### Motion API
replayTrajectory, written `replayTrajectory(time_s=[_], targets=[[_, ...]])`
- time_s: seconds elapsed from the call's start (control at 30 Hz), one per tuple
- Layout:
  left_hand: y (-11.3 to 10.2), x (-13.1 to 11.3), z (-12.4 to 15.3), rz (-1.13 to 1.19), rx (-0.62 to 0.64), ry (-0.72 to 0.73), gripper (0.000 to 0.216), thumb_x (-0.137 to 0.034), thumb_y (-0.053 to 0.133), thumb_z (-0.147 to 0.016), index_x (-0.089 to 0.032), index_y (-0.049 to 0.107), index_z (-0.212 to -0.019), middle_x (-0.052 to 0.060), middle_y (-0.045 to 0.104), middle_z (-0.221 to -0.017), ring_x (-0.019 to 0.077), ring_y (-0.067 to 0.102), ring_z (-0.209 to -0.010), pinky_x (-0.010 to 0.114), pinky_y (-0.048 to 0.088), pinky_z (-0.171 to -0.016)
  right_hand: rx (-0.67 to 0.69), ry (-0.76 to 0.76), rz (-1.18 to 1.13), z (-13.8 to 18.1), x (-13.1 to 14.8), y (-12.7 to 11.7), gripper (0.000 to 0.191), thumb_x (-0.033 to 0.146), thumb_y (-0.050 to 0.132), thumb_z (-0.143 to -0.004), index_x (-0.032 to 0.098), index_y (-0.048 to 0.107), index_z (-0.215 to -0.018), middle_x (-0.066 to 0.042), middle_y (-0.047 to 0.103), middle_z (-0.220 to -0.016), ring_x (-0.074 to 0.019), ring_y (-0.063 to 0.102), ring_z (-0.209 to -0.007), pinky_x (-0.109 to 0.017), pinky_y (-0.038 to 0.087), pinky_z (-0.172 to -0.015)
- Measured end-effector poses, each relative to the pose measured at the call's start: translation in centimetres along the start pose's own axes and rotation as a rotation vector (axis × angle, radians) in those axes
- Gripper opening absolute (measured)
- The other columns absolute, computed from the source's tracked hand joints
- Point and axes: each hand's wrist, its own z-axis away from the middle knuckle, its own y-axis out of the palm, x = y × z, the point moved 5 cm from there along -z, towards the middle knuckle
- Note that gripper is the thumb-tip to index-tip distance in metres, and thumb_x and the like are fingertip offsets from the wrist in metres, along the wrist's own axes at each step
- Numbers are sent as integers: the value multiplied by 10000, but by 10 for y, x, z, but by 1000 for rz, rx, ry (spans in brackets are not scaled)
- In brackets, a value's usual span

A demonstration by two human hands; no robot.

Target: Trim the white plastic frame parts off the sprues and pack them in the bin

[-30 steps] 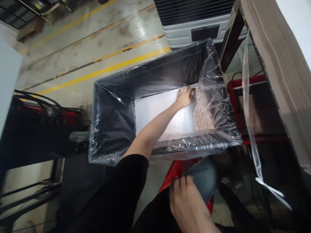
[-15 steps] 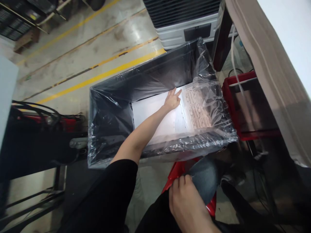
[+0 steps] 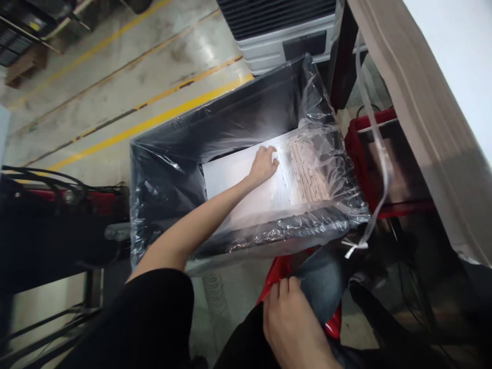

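My left hand (image 3: 263, 165) reaches into a black bin (image 3: 169, 169) lined with clear plastic film. Its fingers are curled on the right edge of a white sheet (image 3: 230, 177) lying in the bin. Just right of the fingers lies a tan sheet with a cut-out pattern (image 3: 311, 177), partly under the film. My right hand (image 3: 292, 323) rests flat on my knee in blue jeans (image 3: 326, 287), at the bottom of the view, holding nothing.
A red stool (image 3: 274, 271) shows under my leg. A grey slatted machine (image 3: 284, 36) stands behind the bin. A red crate (image 3: 369, 169) and a hanging clear strap (image 3: 378, 169) are at right, under a tan table edge (image 3: 423, 118). A dark cart (image 3: 57, 220) stands at left.
My left hand has slid left across the sheets, from the patterned sheet to the white sheet's edge, and its fingers have curled. The right hand has stayed on my knee.
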Motion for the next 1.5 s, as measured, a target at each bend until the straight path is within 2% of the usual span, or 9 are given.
replayTrajectory(time_s=[0.07, 0.13, 0.37, 0.57, 0.63, 0.93, 1.13, 1.4, 1.5], targets=[[8, 8, 28, 6, 109, -23, 470, -318, 584, -964, -194, 541, -1416, 148, 576, -1291, 260, 647, -1103, 446, 524, -1091, 12, -4, -29, -1, -1, -2, 363, 147, 494, -1068, 17, 735, -1306, -244, 742, -1079, -331, 715, -978, -422, 583, -777], [20, 15, 54, 12, 208, -42, 493, -375, 721, -900, -223, 579, -1347, 95, 603, -1193, 218, 656, -969, 426, 561, -1016, 29, -8, -38, -1, -2, -3, 365, 151, 489, -1071, 18, 738, -1302, -243, 746, -1072, -331, 720, -969, -422, 592, -771], [44, 18, 85, 100, 282, -211, 461, -401, 664, -991, -197, 551, -1389, 97, 627, -1269, 195, 644, -1023, 427, 567, -985, 21, 13, 48, -7, 5, 17, 329, 142, 557, -1020, 38, 748, -1266, -234, 740, -1005, -335, 712, -903, -451, 606, -756], [42, 11, 95, 200, 345, -251, 442, -420, 662, -998, -187, 583, -1364, 106, 621, -1314, 220, 637, -1122, 438, 571, -999, -335, 18, 147, -5, 2, 50, 213, 189, 639, -976, 98, 773, -1116, -153, 700, -879, -272, 649, -786, -383, 564, -708], [42, 9, 99, 220, 373, -261, 445, -416, 675, -992, -174, 589, -1355, 108, 624, -1311, 232, 635, -1150, 450, 573, -1004, -368, 10, 159, -4, 1, 54, 208, 198, 647, -969, 96, 768, -1103, -145, 688, -864, -267, 636, -767, -376, 559, -694], [46, -2, 106, 279, 458, -309, 475, -388, 683, -995, -173, 569, -1402, 117, 622, -1343, 227, 660, -1134, 430, 611, -959, -2, 31, 163, -4, 3, 18, 344, 80, 567, -974, 51, 733, -1273, -189, 724, -974, -308, 718, -870, -419, 629, -758], [42, -9, 108, 261, 484, -301, 483, -398, 677, -997, -172, 563, -1408, 116, 625, -1334, 224, 661, -1122, 426, 610, -952, 26, 10, 125, 1, 0, 9, 351, 75, 512, -1004, 29, 719, -1283, -191, 720, -1001, -303, 726, -903, -415, 637, -792], [32, -12, 102, 133, 526, -247, 447, -427, 664, -1006, -157, 596, -1355, 101, 667, -1239, 200, 681, -1041, 402, 614, -915, -48, 90, 148, -7, 6, 34, 327, 71, 548, -970, 59, 729, -1243, -188, 689, -961, -306, 675, -882, -435, 600, -773], [27, -11, 98, 46, 474, -198, 453, -437, 655, -1009, -155, 595, -1359, 102, 671, -1235, 210, 683, -1060, 427, 607, -945, -75, 132, 158, -12, 8, 43, 307, 69, 587, -941, 70, 742, -1207, -192, 682, -952, -320, 657, -889, -462, 588, -782]])
